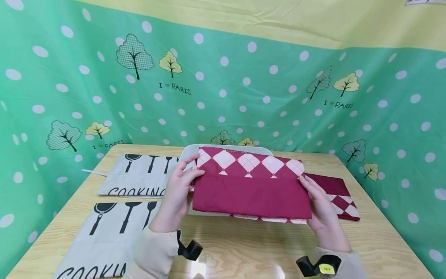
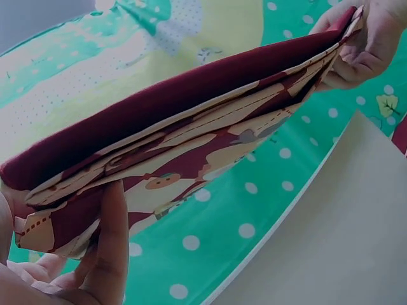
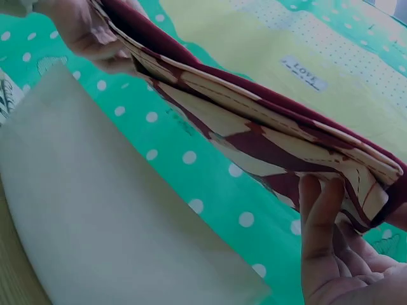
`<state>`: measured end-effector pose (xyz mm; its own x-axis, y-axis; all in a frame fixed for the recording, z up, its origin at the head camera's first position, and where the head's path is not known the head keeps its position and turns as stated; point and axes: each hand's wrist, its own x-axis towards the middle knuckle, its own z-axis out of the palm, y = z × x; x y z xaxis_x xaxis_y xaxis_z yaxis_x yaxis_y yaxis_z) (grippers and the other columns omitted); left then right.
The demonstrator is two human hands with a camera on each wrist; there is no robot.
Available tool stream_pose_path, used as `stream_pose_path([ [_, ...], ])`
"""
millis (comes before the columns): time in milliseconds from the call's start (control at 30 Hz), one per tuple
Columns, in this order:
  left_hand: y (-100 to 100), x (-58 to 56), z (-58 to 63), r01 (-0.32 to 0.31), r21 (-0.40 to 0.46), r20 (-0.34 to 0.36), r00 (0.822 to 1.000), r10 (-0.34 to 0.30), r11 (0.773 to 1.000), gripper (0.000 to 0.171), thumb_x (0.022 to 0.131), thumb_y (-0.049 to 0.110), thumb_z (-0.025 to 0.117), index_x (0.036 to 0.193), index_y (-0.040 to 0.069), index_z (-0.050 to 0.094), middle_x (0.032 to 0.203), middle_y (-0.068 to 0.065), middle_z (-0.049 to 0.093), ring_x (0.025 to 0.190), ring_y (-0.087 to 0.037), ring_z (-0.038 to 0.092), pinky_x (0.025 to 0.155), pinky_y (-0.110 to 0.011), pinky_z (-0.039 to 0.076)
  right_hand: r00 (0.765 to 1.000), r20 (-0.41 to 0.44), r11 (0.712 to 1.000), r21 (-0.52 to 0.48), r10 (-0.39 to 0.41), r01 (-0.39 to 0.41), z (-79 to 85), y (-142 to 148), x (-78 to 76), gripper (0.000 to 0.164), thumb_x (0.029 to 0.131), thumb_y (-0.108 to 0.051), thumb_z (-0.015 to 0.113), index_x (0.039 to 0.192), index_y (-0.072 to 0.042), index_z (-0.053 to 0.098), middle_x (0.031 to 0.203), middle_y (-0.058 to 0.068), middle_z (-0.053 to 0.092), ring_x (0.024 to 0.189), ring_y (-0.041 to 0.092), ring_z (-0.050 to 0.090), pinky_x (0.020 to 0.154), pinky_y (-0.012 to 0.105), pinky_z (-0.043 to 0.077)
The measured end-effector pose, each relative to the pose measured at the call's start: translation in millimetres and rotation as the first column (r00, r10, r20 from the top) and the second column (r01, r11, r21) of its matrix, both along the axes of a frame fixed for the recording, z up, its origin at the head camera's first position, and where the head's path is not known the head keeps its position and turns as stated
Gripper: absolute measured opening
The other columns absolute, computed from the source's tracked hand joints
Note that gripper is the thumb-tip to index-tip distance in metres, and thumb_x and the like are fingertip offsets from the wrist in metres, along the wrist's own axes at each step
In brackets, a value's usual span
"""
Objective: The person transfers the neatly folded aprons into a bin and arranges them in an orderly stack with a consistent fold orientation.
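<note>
Both hands hold up a folded maroon cloth (image 1: pixel 251 195) with a band of white diamonds along its top. At its left edge my left hand (image 1: pixel 177 193) pinches it, thumb on the near face and fingers behind. My right hand (image 1: pixel 322 209) grips the right edge the same way. Several stacked layers of the cloth (image 2: pixel 191 127) show edge-on in the left wrist view, with fingers (image 2: pixel 114 235) pressed under them. In the right wrist view, fingers (image 3: pixel 321 222) likewise support the folded layers from below. Behind the cloth stands a white tray (image 1: pixel 189 150), mostly hidden by it.
On the left of the wooden table (image 1: pixel 223 248) lie two pale folded cloths, a far one (image 1: pixel 139 180) and a near one (image 1: pixel 101 240), printed with black utensils and lettering. Another maroon folded cloth (image 1: pixel 331 186) lies at right. A green dotted curtain (image 1: pixel 223 104) hangs behind.
</note>
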<state>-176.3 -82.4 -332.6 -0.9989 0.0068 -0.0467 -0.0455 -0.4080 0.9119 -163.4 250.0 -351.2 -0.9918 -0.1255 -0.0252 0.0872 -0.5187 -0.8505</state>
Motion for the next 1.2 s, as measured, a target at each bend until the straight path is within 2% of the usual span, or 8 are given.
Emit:
stream_pose_path([
  [167,-4.0,-0.5,1.1,-0.007,0.008,0.021,1.0,0.007,1.0,0.044,0.099,0.009,0.053,0.138,0.027,0.049,0.113,0.0,0.063,0.082,-0.011,0.065,0.066,-0.025,0.056,1.0,-0.001,1.0,-0.028,-0.003,0.003,-1.2,-7.2,1.0,0.02,0.105,-0.024,0.045,0.114,-0.02,0.064,0.097,-0.006,0.07,0.086,0.005,0.069,0.074,0.021,0.059],
  [300,-7.3,-0.2,1.7,-0.007,0.02,0.029,1.0,0.007,1.0,0.045,0.1,0.01,0.051,0.14,0.029,0.047,0.125,-0.003,0.057,0.087,-0.012,0.065,0.068,-0.025,0.055,0.999,0.041,0.999,-0.038,0.02,-0.018,-1.3,-10.2,2.6,0.037,0.105,-0.024,0.044,0.141,-0.021,0.037,0.108,-0.009,0.067,0.093,0.003,0.067,0.08,0.02,0.057],
  [367,-9.2,0.0,2.3,-0.015,0.025,0.032,0.999,0.015,1.0,0.045,0.1,0.011,0.051,0.14,0.03,0.047,0.129,-0.004,0.056,0.09,-0.013,0.065,0.07,-0.025,0.056,0.998,0.054,0.998,-0.049,0.045,-0.042,-1.1,-11.6,3.5,0.048,0.106,-0.022,0.042,0.148,-0.021,0.02,0.116,-0.009,0.064,0.099,0.003,0.065,0.084,0.02,0.056],
  [433,-11.1,0.5,3.0,-0.029,0.026,0.033,0.999,0.028,0.999,0.045,0.1,0.011,0.051,0.14,0.03,0.046,0.133,-0.003,0.054,0.095,-0.013,0.065,0.072,-0.025,0.056,0.996,0.032,0.994,-0.072,0.089,-0.086,-1.6,-12.5,4.7,0.049,0.106,-0.018,0.039,0.15,-0.021,0.017,0.123,-0.008,0.062,0.104,0.004,0.064,0.088,0.022,0.056],
  [600,-15.1,1.3,4.0,-0.047,0.024,0.024,0.999,0.047,0.999,0.045,0.101,0.012,0.05,0.142,0.031,0.045,0.138,-0.002,0.051,0.104,-0.015,0.063,0.076,-0.026,0.057,0.991,-0.04,0.984,-0.126,0.125,-0.129,-4.4,-15.6,5.7,0.034,0.106,-0.01,0.036,0.138,-0.02,0.045,0.123,-0.005,0.066,0.107,0.006,0.066,0.09,0.023,0.056],
  [733,-16.5,1.9,4.4,-0.053,0.027,0.022,0.998,0.052,0.998,0.047,0.101,0.012,0.05,0.144,0.031,0.043,0.14,-0.001,0.05,0.111,-0.016,0.06,0.079,-0.026,0.057,0.985,-0.086,0.978,-0.135,0.149,-0.16,-7.2,-17.1,6.0,0.039,0.107,-0.008,0.035,0.13,-0.021,0.063,0.122,-0.003,0.069,0.108,0.008,0.067,0.091,0.025,0.056],
  [1067,-15.2,2.7,5.4,-0.041,0.053,0.034,0.999,0.039,0.998,0.053,0.101,0.012,0.05,0.15,0.03,0.041,0.146,0.002,0.047,0.119,-0.015,0.056,0.08,-0.023,0.055,0.971,-0.162,0.977,-0.099,0.174,-0.191,-5.7,-16.7,7.3,0.041,0.107,-0.005,0.033,0.132,-0.018,0.063,0.122,-0.001,0.069,0.11,0.01,0.068,0.09,0.027,0.057],
  [1200,-16.1,3.0,5.3,-0.034,0.046,0.04,0.999,0.032,0.998,0.055,0.101,0.014,0.052,0.154,0.021,0.037,0.152,0.003,0.043,0.127,-0.015,0.05,0.084,-0.021,0.055,0.975,-0.153,0.982,-0.071,0.16,-0.173,-1.5,-16.8,6.0,0.039,0.107,-0.006,0.035,0.132,-0.019,0.062,0.123,-0.002,0.069,0.11,0.009,0.067,0.09,0.027,0.057],
])
